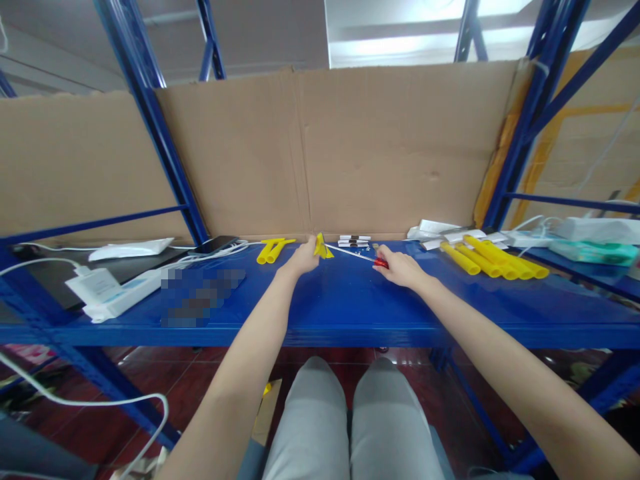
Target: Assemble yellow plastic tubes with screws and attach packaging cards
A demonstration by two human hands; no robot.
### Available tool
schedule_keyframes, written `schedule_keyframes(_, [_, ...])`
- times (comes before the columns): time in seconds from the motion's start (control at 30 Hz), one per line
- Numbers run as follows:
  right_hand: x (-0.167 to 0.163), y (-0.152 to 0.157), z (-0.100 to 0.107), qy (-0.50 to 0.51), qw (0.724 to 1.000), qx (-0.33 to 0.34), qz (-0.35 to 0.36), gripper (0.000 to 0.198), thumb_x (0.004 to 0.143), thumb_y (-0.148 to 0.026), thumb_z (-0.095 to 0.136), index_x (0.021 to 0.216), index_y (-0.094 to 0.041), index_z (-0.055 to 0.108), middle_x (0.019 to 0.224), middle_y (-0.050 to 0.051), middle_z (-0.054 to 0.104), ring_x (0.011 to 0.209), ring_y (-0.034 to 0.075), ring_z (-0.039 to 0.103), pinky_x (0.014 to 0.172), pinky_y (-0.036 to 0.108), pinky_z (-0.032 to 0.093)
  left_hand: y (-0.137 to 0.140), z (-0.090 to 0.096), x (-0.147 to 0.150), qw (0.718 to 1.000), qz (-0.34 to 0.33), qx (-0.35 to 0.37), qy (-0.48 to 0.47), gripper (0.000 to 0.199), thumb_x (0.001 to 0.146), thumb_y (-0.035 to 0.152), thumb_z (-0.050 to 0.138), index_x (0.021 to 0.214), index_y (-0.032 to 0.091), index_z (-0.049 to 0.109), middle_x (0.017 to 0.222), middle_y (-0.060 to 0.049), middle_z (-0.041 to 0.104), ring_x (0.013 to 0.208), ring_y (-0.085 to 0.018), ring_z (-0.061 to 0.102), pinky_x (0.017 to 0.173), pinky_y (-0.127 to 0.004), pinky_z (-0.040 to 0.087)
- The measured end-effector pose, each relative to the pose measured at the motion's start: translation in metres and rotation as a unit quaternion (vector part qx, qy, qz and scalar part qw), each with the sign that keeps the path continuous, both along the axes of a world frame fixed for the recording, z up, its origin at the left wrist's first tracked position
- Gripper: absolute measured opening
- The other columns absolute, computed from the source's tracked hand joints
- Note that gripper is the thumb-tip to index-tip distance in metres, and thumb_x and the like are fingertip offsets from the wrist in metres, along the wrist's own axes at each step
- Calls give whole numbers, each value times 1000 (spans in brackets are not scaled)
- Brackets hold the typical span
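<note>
My left hand [303,259] is closed around a yellow plastic piece [323,248] with a flared end, above the blue shelf. My right hand [400,268] grips the red handle of a screwdriver [381,262]. Its long thin shaft points left, and the tip meets or lies very near the yellow piece; I cannot tell whether it touches a screw there. Behind the shaft lie small black-and-white parts [355,241] and several tiny metal bits [367,251]. Left of my left hand rest yellow T-shaped pieces [273,251].
Several yellow tubes [493,260] lie at the right by white papers [463,236]. On the left are a white power strip [131,293], a charger [100,287], cables and a dark phone [216,245]. A cardboard panel [390,147] stands along the back, between blue posts [150,113].
</note>
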State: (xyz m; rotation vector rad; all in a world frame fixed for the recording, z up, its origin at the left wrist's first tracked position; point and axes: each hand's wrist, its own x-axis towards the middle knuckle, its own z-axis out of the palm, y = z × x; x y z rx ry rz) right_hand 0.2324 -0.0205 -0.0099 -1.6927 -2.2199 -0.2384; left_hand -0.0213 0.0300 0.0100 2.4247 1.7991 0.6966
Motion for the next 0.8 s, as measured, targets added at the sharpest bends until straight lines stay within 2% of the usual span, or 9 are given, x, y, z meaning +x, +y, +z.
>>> schedule_keyframes(0.1, [-2, -1, 1, 18, 1000, -16, 5, 28, 92, -36, 48, 113, -17, 51, 101, 12, 69, 91, 25, 66, 72, 30, 45, 0, 0, 0, 1000, 3, -2, 0, 31, 86, 11, 47, 117, 15, 43, 110, -17, 67, 104, -25, 64, 82, -32, 49])
schedule_keyframes(0.27, [-2, 1, 1, -9, 999, -13, 35, 20, 94, -29, 42, 98, -16, 57, 108, 15, 67, 98, 24, 64, 80, 30, 44, -1, 1, 0, 1000, 10, 1, -4, 34, 84, 9, 48, 117, 15, 44, 110, -16, 67, 104, -25, 64, 82, -31, 49])
schedule_keyframes(0.37, [1, 2, 0, -19, 1000, 5, 6, 18, 91, -30, 50, 103, -18, 54, 100, 12, 69, 92, 24, 65, 73, 30, 43, -1, 0, 0, 1000, 11, 2, 0, 33, 85, 11, 48, 117, 15, 44, 110, -16, 67, 103, -25, 65, 82, -32, 48])
schedule_keyframes(0.47, [2, 2, 0, -8, 1000, -11, -15, 23, 90, -33, 52, 109, -19, 51, 94, 9, 70, 86, 24, 66, 67, 28, 42, 0, -1, 0, 1000, 10, 0, 7, 33, 85, 12, 49, 117, 16, 45, 110, -16, 67, 103, -25, 65, 82, -31, 48])
schedule_keyframes(0.57, [1, 2, 0, 12, 999, -30, 3, 26, 92, -36, 48, 110, -18, 52, 99, 11, 70, 89, 24, 67, 71, 28, 44, -1, 0, 0, 1000, 15, -6, 10, 34, 85, 12, 49, 118, 16, 44, 111, -15, 67, 103, -25, 65, 82, -31, 49])
schedule_keyframes(0.67, [-1, 2, 1, 18, 999, -37, 35, 23, 96, -32, 40, 104, -18, 56, 106, 13, 68, 97, 24, 65, 79, 30, 44, -1, 1, 0, 1000, 19, -10, 9, 35, 84, 11, 49, 118, 17, 44, 110, -15, 68, 103, -25, 65, 82, -32, 49])
schedule_keyframes(0.8, [0, 4, -1, 16, 999, -17, 34, 17, 91, -31, 50, 102, -18, 55, 101, 12, 69, 91, 23, 66, 75, 30, 45, 1, -1, -1, 1000, 10, -7, 18, 33, 85, 14, 48, 118, 16, 44, 112, -17, 67, 103, -26, 65, 81, -32, 49])
